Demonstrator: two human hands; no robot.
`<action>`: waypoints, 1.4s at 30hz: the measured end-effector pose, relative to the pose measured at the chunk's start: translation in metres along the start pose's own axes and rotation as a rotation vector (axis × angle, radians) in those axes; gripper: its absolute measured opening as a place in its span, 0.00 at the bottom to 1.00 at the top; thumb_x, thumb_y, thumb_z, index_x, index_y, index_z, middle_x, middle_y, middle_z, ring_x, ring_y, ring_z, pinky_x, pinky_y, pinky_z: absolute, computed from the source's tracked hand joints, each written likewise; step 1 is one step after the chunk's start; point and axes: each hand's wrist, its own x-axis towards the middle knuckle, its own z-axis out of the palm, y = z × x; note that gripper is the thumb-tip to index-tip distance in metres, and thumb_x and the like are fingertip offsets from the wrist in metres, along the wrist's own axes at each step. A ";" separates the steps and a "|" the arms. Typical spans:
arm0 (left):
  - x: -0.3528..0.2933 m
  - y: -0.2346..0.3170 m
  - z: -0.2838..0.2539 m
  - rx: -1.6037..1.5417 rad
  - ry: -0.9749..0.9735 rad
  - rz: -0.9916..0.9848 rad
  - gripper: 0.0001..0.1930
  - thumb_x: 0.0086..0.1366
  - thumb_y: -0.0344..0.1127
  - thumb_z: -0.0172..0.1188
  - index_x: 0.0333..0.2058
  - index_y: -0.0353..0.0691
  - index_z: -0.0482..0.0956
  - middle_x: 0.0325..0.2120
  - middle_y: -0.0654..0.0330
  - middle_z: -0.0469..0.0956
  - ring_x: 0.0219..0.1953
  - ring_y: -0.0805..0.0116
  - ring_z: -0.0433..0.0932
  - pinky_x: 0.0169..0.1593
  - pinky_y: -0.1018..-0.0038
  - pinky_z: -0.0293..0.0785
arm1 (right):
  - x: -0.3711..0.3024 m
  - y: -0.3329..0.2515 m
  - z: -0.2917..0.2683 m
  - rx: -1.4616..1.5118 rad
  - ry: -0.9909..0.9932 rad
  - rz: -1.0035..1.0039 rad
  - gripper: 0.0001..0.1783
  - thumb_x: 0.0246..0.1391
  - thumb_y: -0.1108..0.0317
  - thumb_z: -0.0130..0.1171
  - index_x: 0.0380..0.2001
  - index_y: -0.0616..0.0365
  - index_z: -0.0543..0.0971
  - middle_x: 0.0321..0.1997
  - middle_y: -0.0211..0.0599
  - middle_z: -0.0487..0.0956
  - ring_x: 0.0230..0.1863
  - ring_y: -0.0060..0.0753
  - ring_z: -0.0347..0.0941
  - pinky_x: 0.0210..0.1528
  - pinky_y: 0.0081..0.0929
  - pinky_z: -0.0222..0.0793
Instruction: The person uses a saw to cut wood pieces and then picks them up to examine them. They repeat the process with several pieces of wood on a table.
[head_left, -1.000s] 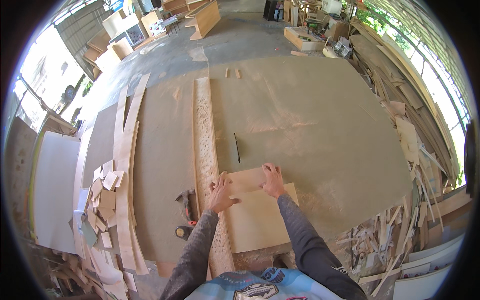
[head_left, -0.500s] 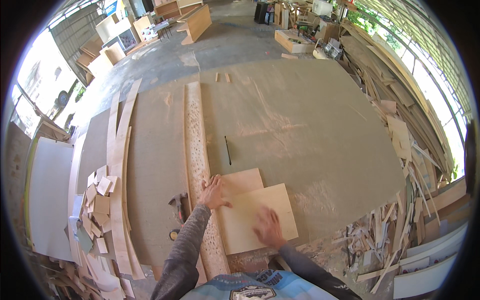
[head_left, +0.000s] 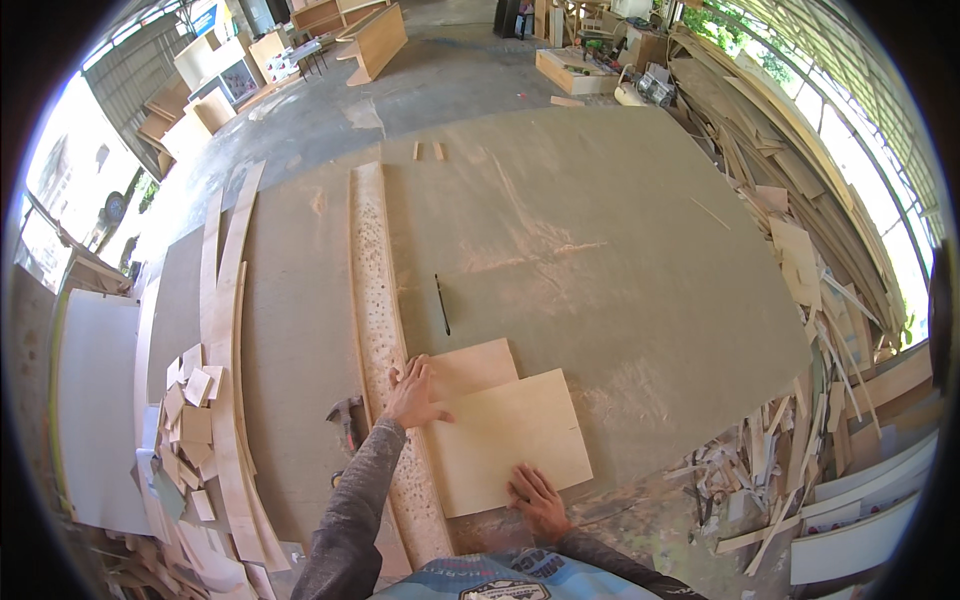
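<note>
Head view looks down on a broad grey worktop [head_left: 600, 250] where a pale plywood panel [head_left: 510, 440] lies flat near the person's body. Left hand [head_left: 412, 392] rests on the panel's left upper corner, fingers spread open and flat, gripping nothing. Right hand [head_left: 538, 498] presses on the panel's near edge, fingers also open and flat. A second, smaller board [head_left: 470, 366] lies partly under the panel's far edge. Just left of the panel runs a long rough wood strip [head_left: 375, 280]; beyond the panel lies a dark pencil [head_left: 441, 304].
</note>
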 end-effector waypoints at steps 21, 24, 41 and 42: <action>0.070 -0.036 -0.032 0.043 0.031 0.051 0.60 0.31 0.68 0.80 0.56 0.30 0.67 0.71 0.41 0.54 0.74 0.45 0.49 0.69 0.40 0.42 | 0.081 0.025 0.006 -0.029 0.028 0.001 0.24 0.56 0.62 0.63 0.55 0.57 0.79 0.73 0.44 0.65 0.75 0.46 0.56 0.76 0.46 0.51; 0.077 -0.041 -0.038 0.046 0.012 0.015 0.61 0.32 0.67 0.80 0.58 0.30 0.66 0.72 0.41 0.52 0.75 0.45 0.48 0.70 0.39 0.41 | 0.092 0.028 0.004 -0.016 0.027 -0.011 0.23 0.56 0.62 0.63 0.55 0.57 0.79 0.73 0.44 0.65 0.76 0.47 0.55 0.76 0.46 0.51; 0.121 -0.055 -0.065 -0.002 -0.084 -0.025 0.76 0.28 0.63 0.82 0.70 0.27 0.49 0.73 0.44 0.51 0.76 0.47 0.45 0.72 0.39 0.37 | 0.132 0.050 0.017 -0.040 0.092 -0.044 0.23 0.56 0.64 0.63 0.55 0.55 0.79 0.75 0.42 0.62 0.77 0.44 0.52 0.77 0.45 0.49; 0.123 -0.056 -0.066 0.000 -0.072 -0.026 0.76 0.27 0.63 0.82 0.70 0.27 0.49 0.72 0.44 0.52 0.76 0.47 0.46 0.72 0.39 0.38 | 0.134 0.050 0.017 -0.032 0.096 -0.042 0.22 0.56 0.64 0.63 0.55 0.55 0.79 0.75 0.42 0.62 0.78 0.44 0.52 0.78 0.45 0.49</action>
